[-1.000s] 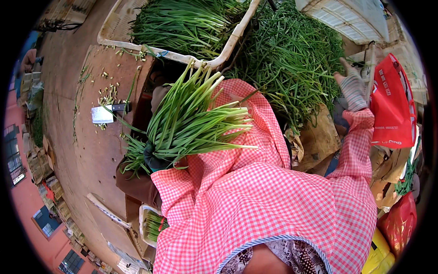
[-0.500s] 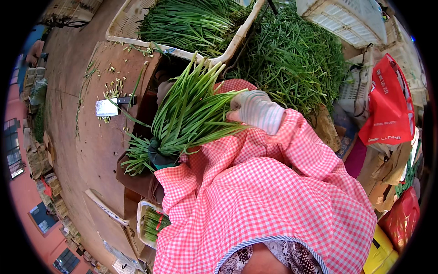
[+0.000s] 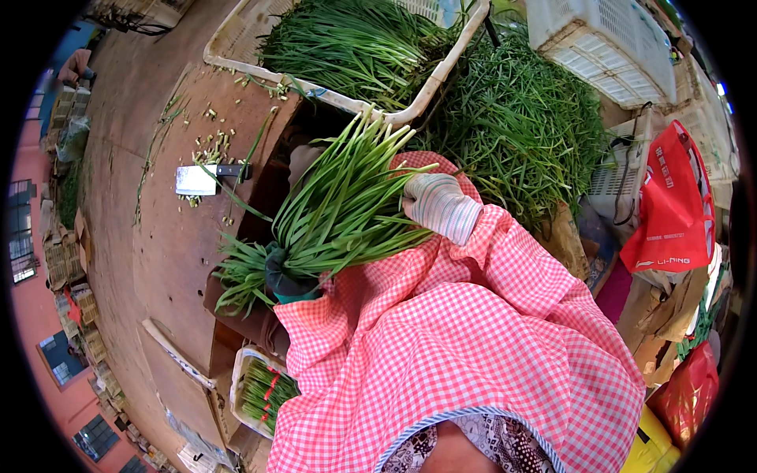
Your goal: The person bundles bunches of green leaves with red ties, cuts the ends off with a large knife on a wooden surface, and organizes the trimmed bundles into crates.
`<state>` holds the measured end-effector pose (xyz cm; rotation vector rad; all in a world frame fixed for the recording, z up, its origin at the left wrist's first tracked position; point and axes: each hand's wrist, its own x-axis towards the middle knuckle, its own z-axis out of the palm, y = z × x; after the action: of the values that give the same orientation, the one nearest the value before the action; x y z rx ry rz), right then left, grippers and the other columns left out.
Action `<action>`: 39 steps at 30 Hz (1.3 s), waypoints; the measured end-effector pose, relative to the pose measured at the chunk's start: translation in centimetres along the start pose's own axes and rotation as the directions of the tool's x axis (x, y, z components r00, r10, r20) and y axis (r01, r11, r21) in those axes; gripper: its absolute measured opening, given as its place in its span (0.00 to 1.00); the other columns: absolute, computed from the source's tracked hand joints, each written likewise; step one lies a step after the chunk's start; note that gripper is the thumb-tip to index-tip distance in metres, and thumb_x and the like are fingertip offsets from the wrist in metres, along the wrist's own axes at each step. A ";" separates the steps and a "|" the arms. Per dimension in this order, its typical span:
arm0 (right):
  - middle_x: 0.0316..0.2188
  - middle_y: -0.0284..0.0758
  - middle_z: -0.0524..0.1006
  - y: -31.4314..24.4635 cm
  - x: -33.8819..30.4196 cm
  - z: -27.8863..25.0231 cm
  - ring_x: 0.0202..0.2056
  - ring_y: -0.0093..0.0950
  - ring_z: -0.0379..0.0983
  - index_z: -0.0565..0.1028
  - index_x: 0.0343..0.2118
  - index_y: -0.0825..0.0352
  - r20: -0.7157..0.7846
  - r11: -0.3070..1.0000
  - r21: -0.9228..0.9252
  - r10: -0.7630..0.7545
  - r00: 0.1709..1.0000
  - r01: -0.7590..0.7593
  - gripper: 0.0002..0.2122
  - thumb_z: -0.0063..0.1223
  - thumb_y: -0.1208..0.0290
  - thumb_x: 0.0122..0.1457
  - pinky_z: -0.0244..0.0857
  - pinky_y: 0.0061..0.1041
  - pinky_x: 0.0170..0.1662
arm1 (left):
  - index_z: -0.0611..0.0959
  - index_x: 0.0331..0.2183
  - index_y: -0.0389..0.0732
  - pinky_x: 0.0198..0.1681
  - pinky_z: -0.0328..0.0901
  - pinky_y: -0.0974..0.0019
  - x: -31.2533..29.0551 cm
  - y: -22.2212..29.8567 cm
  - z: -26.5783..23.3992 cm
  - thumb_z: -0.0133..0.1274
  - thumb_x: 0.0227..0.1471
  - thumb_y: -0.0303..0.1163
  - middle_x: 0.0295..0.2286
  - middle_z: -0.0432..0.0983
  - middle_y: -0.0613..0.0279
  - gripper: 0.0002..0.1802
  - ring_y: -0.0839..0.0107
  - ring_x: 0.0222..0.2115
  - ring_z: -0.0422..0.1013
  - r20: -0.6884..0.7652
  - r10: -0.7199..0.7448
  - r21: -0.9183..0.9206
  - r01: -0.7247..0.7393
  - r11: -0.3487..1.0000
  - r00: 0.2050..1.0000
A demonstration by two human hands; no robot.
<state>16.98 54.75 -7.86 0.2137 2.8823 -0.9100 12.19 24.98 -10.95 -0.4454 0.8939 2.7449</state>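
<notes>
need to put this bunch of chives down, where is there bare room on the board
Bare wood lies left of the cleaver and below it, down the chopping board to its near edge. Scraps crowd the patch above the cleaver. The crate and loose pile of greens are full. Both hands, left and right, hold the bunch.

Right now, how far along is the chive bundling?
Done: tied bunches lie in a small crate at the lower left, and cut scraps are scattered around the cleaver on the board. In hand: the left hand grips a loose bunch of chives near its base, and the right hand rests on its tips. Left: a full crate and a large loose heap lie beyond.
</notes>
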 end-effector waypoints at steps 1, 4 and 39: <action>0.16 0.41 0.73 0.0 -0.3 -0.3 0.21 0.39 0.72 0.75 0.18 0.66 -0.033 1.000 -0.008 -0.029 0.999 0.029 0.08 0.49 0.68 0.46 0.65 0.36 0.24 | 0.75 0.34 0.42 0.41 0.68 0.43 -0.4 0.1 0.5 0.49 0.41 0.27 0.38 0.74 0.49 0.13 0.50 0.38 0.72 0.004 0.014 0.015 -0.014 1.000 1.000; 0.17 0.40 0.74 -1.8 -0.5 -2.2 0.21 0.38 0.72 0.75 0.18 0.66 0.047 0.998 -0.040 -0.044 0.998 0.046 0.08 0.49 0.68 0.45 0.65 0.34 0.25 | 0.73 0.35 0.44 0.41 0.68 0.43 -2.1 0.6 3.7 0.50 0.42 0.28 0.36 0.74 0.55 0.13 0.54 0.38 0.72 0.111 0.040 0.079 -0.048 0.996 0.993; 0.37 0.43 0.77 5.1 -0.2 -8.7 0.40 0.35 0.74 0.73 0.44 0.67 -0.037 0.919 0.319 0.258 0.965 -0.233 0.23 0.54 0.59 0.46 0.65 0.28 0.46 | 0.76 0.38 0.39 0.46 0.66 0.46 -2.1 3.0 -3.2 0.44 0.44 0.27 0.41 0.73 0.53 0.16 0.53 0.41 0.70 0.056 -0.158 0.105 0.151 0.983 0.986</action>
<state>17.46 63.94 -3.61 0.6381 2.6764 -1.3255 13.91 20.41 -11.12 -0.3880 0.9351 2.5462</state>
